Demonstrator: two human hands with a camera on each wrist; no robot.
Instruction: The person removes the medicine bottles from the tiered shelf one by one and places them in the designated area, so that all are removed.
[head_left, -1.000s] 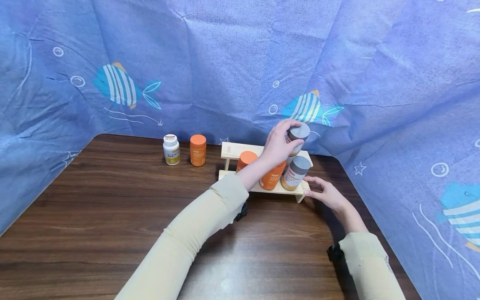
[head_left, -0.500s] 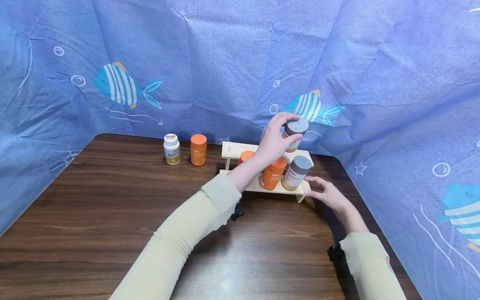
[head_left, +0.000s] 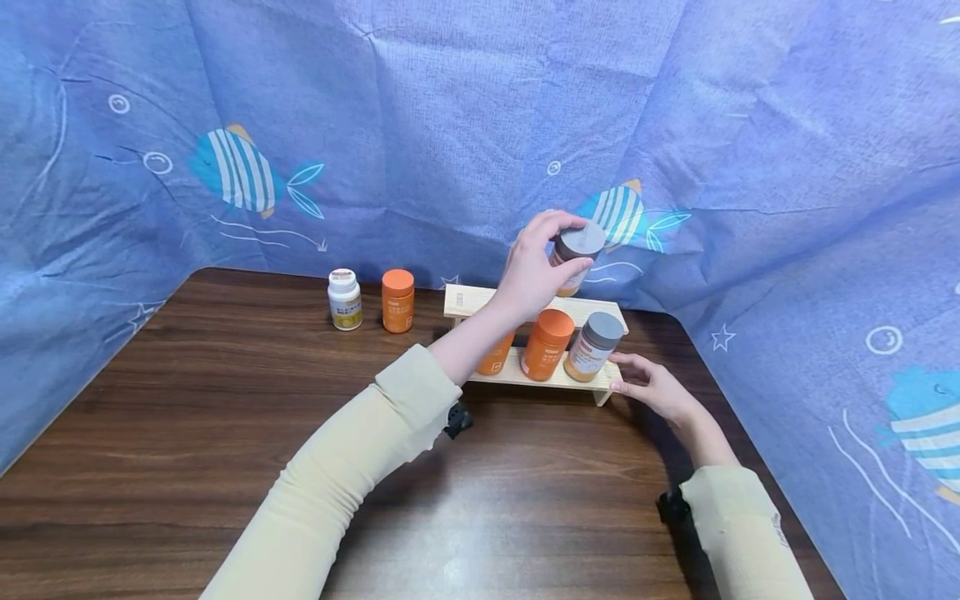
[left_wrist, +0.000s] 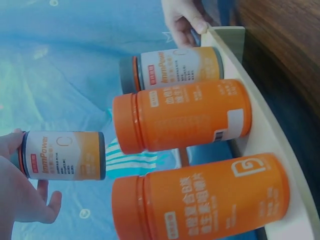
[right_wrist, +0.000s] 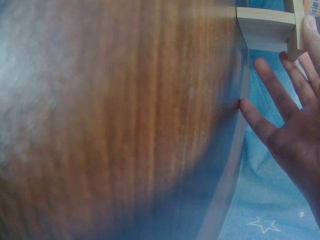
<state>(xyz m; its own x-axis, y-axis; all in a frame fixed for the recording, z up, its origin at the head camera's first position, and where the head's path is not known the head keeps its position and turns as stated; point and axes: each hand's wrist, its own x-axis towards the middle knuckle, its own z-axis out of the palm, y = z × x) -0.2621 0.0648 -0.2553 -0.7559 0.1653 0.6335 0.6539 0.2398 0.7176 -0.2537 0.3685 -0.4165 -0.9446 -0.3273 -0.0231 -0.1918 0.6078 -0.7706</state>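
Held item: a grey-lidded ImmPower jar (left_wrist: pixel 65 157), raised above the upper tier of the wooden rack, its base apart from the board. The label is white turning to orange; "ImmPower" reads clearly beside a small red block, and the Chinese text next to it is too small to read. The left hand (head_left: pixel 534 267) is clamped on the lid end, thumb to one side and fingers to the other.

The two-tier wooden rack (head_left: pixel 600 313) carries three containers upright on its lower board (left_wrist: pixel 261 130). At the right end is a second jar (head_left: pixel 589 358) with a grey lid, also marked "ImmPower". Beside it is a middle orange jar (head_left: pixel 546 346) with white Chinese characters and a white label panel. Next is a left orange jar (head_left: pixel 495 358), partly hidden by the left arm in the head view; its white Chinese lettering includes a letter B. A small mark on the left end of the upper board is illegible.

The right hand (head_left: pixel 656 387) touches the right end of the lower board, its fingers spread apart.

Left of the rack, on the dark wood-grain worktop (head_left: pixel 187 433), stand a separate orange jar (head_left: pixel 397 304) and a white bottle (head_left: pixel 345 302) with a yellow lower label, near each other; their print is too small to read. Behind hangs a blue curtain (head_left: pixel 450 125) printed with striped fish, bubbles and stars.
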